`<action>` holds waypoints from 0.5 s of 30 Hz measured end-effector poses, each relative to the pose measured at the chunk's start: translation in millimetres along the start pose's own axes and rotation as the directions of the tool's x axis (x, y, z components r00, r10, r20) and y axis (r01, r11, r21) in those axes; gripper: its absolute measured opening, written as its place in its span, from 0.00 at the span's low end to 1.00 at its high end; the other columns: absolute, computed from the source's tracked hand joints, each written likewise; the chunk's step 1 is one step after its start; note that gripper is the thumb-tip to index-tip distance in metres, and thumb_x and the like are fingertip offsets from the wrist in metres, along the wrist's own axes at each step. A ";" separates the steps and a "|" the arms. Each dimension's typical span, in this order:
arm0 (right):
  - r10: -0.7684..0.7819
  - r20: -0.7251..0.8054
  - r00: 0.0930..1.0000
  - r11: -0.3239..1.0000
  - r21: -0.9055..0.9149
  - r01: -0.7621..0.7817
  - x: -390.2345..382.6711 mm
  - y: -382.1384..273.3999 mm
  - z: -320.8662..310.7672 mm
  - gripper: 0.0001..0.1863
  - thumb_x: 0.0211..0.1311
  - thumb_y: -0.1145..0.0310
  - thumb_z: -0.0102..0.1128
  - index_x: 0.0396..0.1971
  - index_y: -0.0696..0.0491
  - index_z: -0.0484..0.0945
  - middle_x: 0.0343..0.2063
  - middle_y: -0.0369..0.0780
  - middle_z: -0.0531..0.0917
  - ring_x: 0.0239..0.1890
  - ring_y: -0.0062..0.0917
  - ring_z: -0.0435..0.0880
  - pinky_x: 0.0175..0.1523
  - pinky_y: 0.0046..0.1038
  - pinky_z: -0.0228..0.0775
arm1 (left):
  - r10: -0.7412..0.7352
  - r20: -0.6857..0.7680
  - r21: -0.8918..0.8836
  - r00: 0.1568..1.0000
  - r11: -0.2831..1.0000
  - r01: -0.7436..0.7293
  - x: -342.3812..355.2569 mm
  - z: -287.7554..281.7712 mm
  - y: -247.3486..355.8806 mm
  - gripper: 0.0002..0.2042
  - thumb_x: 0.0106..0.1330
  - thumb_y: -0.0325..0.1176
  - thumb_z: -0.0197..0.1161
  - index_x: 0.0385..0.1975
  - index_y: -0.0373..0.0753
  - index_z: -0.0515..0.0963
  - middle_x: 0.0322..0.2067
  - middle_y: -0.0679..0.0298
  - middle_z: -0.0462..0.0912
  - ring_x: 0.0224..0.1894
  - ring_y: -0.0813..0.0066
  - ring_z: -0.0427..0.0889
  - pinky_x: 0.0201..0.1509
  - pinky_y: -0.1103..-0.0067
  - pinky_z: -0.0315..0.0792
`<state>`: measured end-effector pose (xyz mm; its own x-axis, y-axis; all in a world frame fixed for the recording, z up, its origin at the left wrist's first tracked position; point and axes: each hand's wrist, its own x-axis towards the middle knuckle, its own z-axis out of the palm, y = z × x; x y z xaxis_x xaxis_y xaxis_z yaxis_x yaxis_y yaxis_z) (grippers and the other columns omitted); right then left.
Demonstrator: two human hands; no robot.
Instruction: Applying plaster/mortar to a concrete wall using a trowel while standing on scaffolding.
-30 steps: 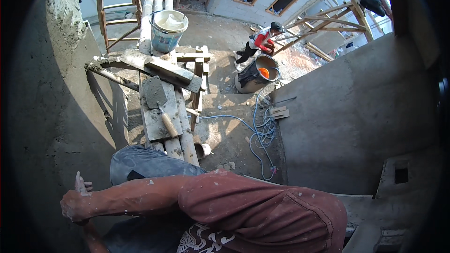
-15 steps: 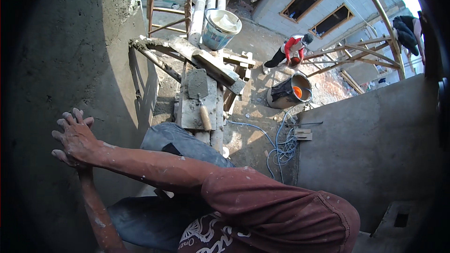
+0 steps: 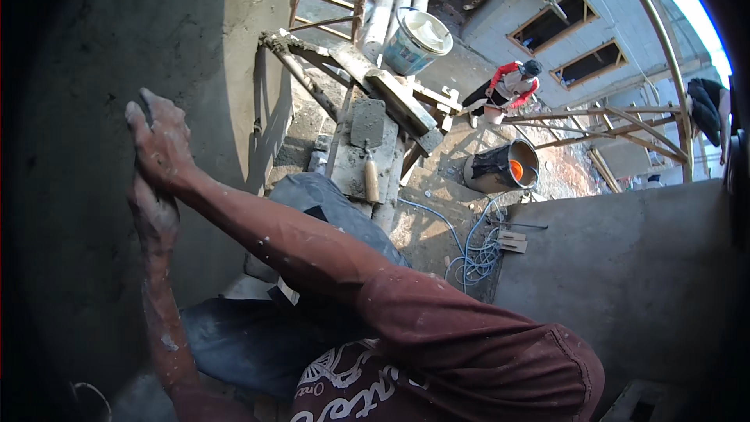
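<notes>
The right hand overlaps the left hand, both raised before the grey wall, to the left of the trowel. How narrow each grip is, I cannot tell. A trousered leg stands between the right forearm and the trowel. Beyond the trowel is a bucket; to its right, a tub and a hose.

The wall is grey, the shirt maroon — with white print — the hose light blue, and the trowel handle tan.
</notes>
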<state>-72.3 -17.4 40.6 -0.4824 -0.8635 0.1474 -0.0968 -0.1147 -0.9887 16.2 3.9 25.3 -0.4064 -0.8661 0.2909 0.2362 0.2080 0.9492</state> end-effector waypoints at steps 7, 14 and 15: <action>0.265 0.133 0.955 0.857 0.421 -0.296 26.4 0.1 -38.8 0.43 0.65 0.36 0.31 0.67 0.57 0.52 0.61 0.54 0.67 0.61 0.46 0.65 0.65 0.54 0.49 | 0.232 0.131 0.159 0.964 0.955 -0.251 -10.7 46.8 34.5 0.40 0.53 0.35 0.55 0.66 0.22 0.50 0.58 0.33 0.64 0.64 0.44 0.64 0.70 0.63 0.54; -0.053 -0.101 0.994 0.930 0.357 0.086 -0.3 22.4 -29.8 0.41 0.65 0.39 0.33 0.66 0.57 0.54 0.57 0.53 0.68 0.57 0.45 0.65 0.60 0.52 0.51 | 0.344 -0.283 0.745 0.895 0.667 -0.021 -3.4 83.1 -12.9 0.34 0.61 0.56 0.50 0.60 0.37 0.62 0.57 0.30 0.63 0.60 0.31 0.63 0.64 0.36 0.46; -0.109 -0.136 0.985 0.929 0.337 0.149 0.0 22.3 -36.9 0.40 0.65 0.39 0.33 0.66 0.57 0.54 0.56 0.53 0.68 0.56 0.44 0.65 0.59 0.52 0.51 | 0.436 -0.238 0.841 0.868 0.539 -0.040 4.3 90.2 -17.2 0.36 0.60 0.59 0.51 0.62 0.39 0.62 0.58 0.30 0.63 0.61 0.27 0.60 0.62 0.33 0.44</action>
<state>-106.6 -1.8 19.6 -0.5832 -0.7708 0.2564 0.1318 -0.4012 -0.9064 -69.2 37.6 21.0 -0.0393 -0.7693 0.6376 -0.5990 0.5289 0.6012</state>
